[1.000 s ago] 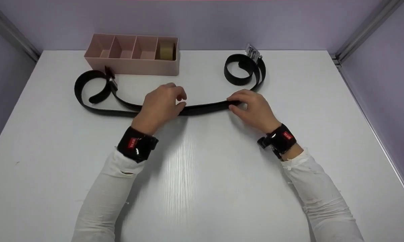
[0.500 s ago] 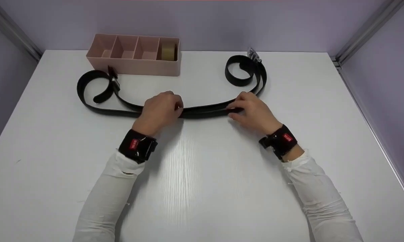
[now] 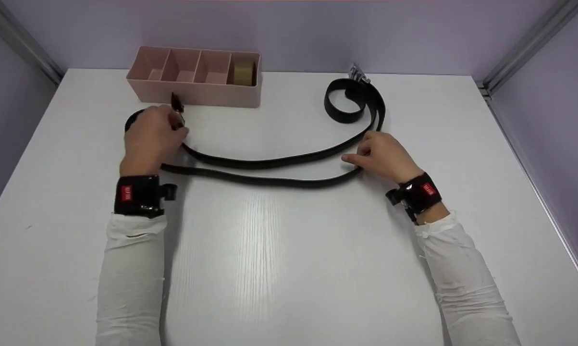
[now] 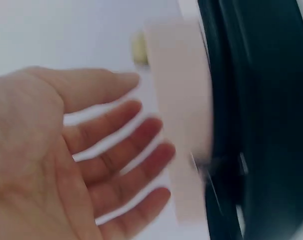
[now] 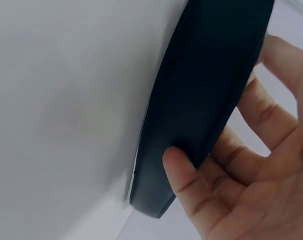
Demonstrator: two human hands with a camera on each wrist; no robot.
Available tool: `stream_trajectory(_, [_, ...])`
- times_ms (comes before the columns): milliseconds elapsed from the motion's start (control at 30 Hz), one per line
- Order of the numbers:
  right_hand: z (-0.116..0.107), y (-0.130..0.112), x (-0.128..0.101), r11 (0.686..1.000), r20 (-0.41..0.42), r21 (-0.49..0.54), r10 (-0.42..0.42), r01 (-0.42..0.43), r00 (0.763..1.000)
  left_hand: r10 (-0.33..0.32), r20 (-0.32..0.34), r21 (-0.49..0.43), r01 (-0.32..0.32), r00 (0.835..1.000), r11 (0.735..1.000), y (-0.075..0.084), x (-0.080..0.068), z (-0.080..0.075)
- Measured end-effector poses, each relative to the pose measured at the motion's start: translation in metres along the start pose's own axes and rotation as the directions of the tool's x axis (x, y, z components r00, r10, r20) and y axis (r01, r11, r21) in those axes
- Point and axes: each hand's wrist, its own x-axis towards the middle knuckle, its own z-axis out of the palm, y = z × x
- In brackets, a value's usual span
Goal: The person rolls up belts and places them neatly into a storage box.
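Note:
Two black belts, one the near belt [image 3: 279, 183] and one the far belt [image 3: 269, 164], stand on edge in long curves across the white table. A silver buckle [image 3: 358, 74] and a coiled end show at the right; a dark buckle end [image 3: 177, 103] is at the left. My left hand [image 3: 149, 137] is over the left loop, hiding most of it; in the left wrist view its fingers [image 4: 116, 160] are spread and loose beside the belts. My right hand [image 3: 387, 156] holds the near belt, with one finger across its face and others behind it in the right wrist view.
A pink four-part organizer box [image 3: 197, 93] stands at the back left, with a roll of yellowish tape [image 3: 244, 73] in its right compartment. Pale purple panels [image 3: 293, 38] rise behind the table and at its sides.
My left hand has left the middle of the belts and moved left to the loop. My right hand has shifted slightly right, and the near strand now bows toward me, apart from the far one.

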Motion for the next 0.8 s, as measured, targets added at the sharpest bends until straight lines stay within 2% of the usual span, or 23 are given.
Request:
stream_trajectory(67, [-0.001, 0.004, 0.0, 1.0, -0.003, -0.003, 0.015, -0.015, 1.0, -0.066, -0.007, 0.027, 0.066, 0.998, 0.997, -0.015, 0.0, -0.002])
stream_trajectory(167, [-0.001, 0.007, 0.001, 1.0, -0.018, 0.015, 0.022, -0.021, 1.0, -0.103, 0.008, 0.049, 0.103, 0.995, 0.993, -0.03, 0.003, 0.001])
stream_trajectory(300, [-0.002, 0.008, 0.001, 0.999, -0.032, 0.038, 0.013, -0.012, 0.999, -0.108, 0.036, 0.069, 0.106, 0.993, 0.992, -0.037, 0.005, 0.006])
stream_trajectory(400, [-0.002, 0.009, 0.001, 0.999, -0.027, 0.046, 0.002, -0.001, 1.0, -0.13, 0.025, 0.054, 0.129, 0.991, 0.99, -0.036, 0.005, 0.005])
stream_trajectory(500, [0.0, 0.009, 0.001, 0.999, -0.02, 0.054, -0.005, 0.006, 1.0, -0.151, -0.027, -0.007, 0.151, 0.988, 0.989, -0.031, 0.003, -0.003])
stream_trajectory(600, [0.0, 0.01, 0.002, 0.998, -0.016, 0.063, -0.006, 0.007, 1.0, -0.148, -0.104, -0.066, 0.141, 0.984, 0.988, -0.021, 0.0, -0.012])
stream_trajectory(700, [0.001, 0.011, 0.003, 0.998, -0.011, 0.064, -0.007, 0.007, 1.0, -0.122, -0.173, -0.108, 0.105, 0.977, 0.989, -0.003, -0.004, -0.021])
stream_trajectory(800, [0.001, 0.01, 0.004, 0.998, -0.012, 0.067, -0.009, 0.01, 1.0, -0.062, -0.23, -0.132, 0.032, 0.971, 0.991, 0.019, -0.01, -0.025])
